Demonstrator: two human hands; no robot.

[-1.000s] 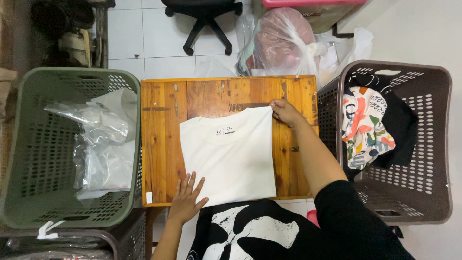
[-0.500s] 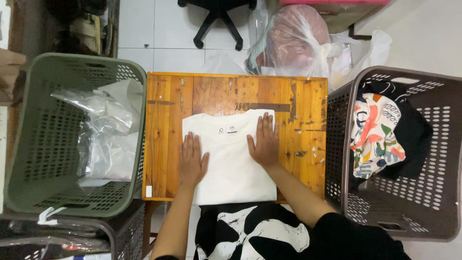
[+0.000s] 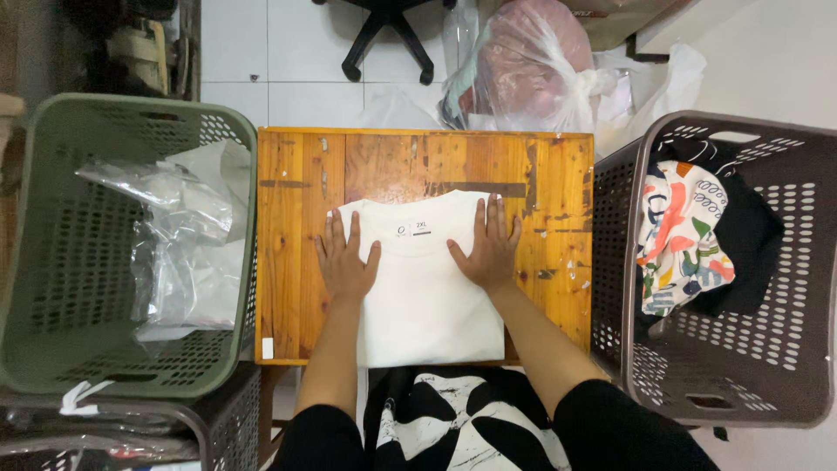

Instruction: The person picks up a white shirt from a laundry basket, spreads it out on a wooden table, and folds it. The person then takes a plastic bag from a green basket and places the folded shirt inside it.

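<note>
Now both hands are pressing flat on the folded white shirt point(image 3: 423, 296).
Left hand point(image 3: 345, 259) and right hand point(image 3: 488, 248), open-palmed, are sitting nearer the collar than before; bare wooden table point(image 3: 292, 244) is flanking both sides.

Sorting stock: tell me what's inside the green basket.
The green plastic basket holds crumpled clear plastic bags. Anything beneath them is covered.
</note>
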